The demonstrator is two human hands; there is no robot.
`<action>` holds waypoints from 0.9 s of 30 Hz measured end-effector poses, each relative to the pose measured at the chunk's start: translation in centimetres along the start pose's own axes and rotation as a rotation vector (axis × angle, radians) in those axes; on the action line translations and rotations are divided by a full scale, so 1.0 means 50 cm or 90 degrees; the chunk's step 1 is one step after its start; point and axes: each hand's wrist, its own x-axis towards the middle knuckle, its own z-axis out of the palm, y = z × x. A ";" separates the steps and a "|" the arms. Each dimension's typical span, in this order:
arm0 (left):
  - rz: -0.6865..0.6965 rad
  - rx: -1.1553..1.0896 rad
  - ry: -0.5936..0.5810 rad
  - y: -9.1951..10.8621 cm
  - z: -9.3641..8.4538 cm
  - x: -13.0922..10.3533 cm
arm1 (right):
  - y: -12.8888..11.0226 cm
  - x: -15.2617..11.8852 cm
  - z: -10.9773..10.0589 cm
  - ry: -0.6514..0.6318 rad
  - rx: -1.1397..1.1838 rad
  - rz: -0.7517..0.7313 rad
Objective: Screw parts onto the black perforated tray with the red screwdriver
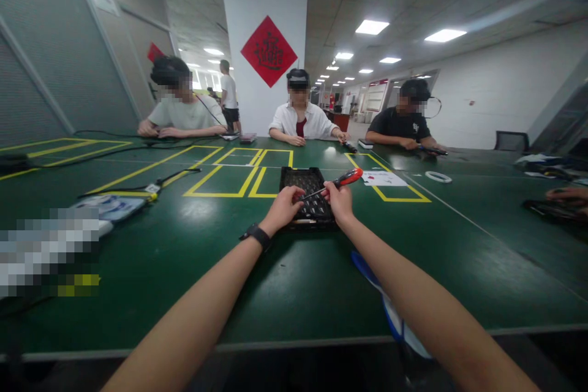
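Observation:
My right hand [339, 201] is closed on a screwdriver [350, 177] with a red and black handle, its thin metal shaft pointing left and slightly down. At the shaft's far end, the fingers of my left hand [283, 208] are pinched together; whether they grip the tip or a small piece there is too small to tell. Below both hands lies a black case [301, 179] on the table, with rows of small shiny parts in it. My left hand covers part of the case's left side, and my right hand covers part of its right edge.
The green table [193, 275] carries yellow tape outlines. A printed sheet [383, 179] and a white tape ring [438, 177] lie to the right. A blue-edged item [390, 315] sits under my right forearm. At left are a strap [177, 176] and packets. Several people sit around the table.

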 end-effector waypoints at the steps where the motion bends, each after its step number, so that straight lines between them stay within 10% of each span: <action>1: 0.001 0.011 0.001 0.001 0.000 -0.001 | -0.002 -0.001 0.001 0.004 0.012 -0.005; 27: -0.090 -0.147 -0.064 0.021 -0.027 -0.003 | -0.040 -0.025 0.003 0.063 0.259 -0.064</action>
